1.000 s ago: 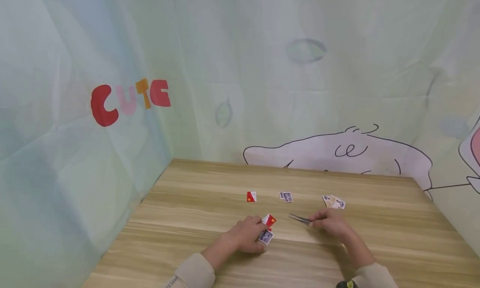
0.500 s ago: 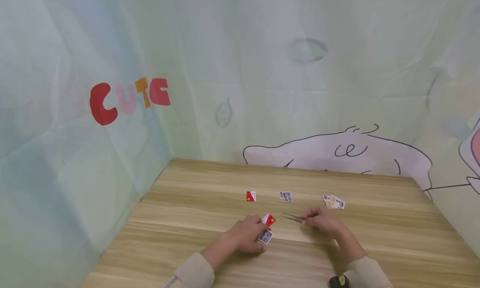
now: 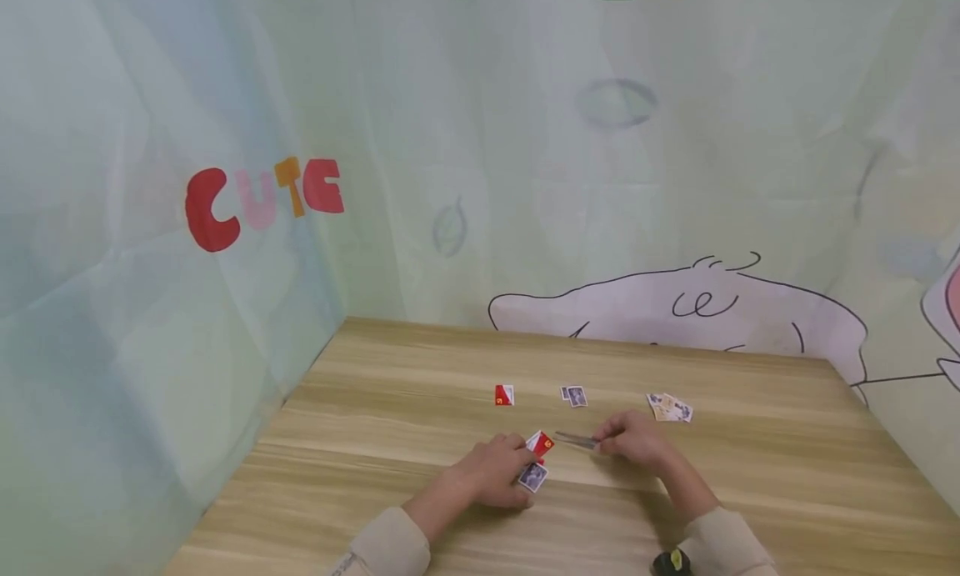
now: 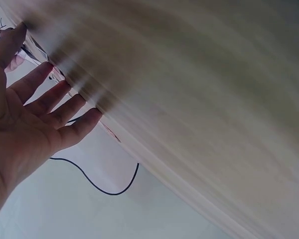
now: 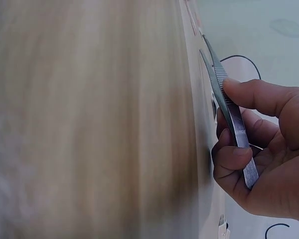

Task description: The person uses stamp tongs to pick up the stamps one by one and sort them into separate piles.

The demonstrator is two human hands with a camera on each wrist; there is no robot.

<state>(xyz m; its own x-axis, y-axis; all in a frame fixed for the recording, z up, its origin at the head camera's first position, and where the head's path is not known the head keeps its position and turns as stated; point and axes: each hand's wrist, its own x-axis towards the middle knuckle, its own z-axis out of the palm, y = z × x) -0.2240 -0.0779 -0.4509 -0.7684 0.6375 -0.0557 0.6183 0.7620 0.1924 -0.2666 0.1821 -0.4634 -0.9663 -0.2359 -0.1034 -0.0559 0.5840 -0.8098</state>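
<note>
My right hand (image 3: 636, 438) pinches a pair of metal tweezers (image 5: 224, 89); their tips stand slightly apart in the right wrist view. In the head view the tips point left, close to a red-and-white card (image 3: 542, 444). My left hand (image 3: 497, 469) rests with its fingertips on the table, fingers fairly straight and spread in the left wrist view. Its index finger touches or lies beside the red-and-white card, whose lower part is hidden. Just below lies a dark picture card (image 3: 533, 477), between the left thumb and fingers.
Farther back on the wooden table (image 3: 420, 359) lie another red-and-white card (image 3: 504, 395), two overlapping dark picture cards (image 3: 576, 396), and a small overlapping group of light cards (image 3: 670, 407) at the right. A printed cloth (image 3: 450, 142) hangs behind and on the left.
My right hand has moved left with the tweezers, bringing their tips close to the red-and-white card. My left hand and the cards have stayed in place.
</note>
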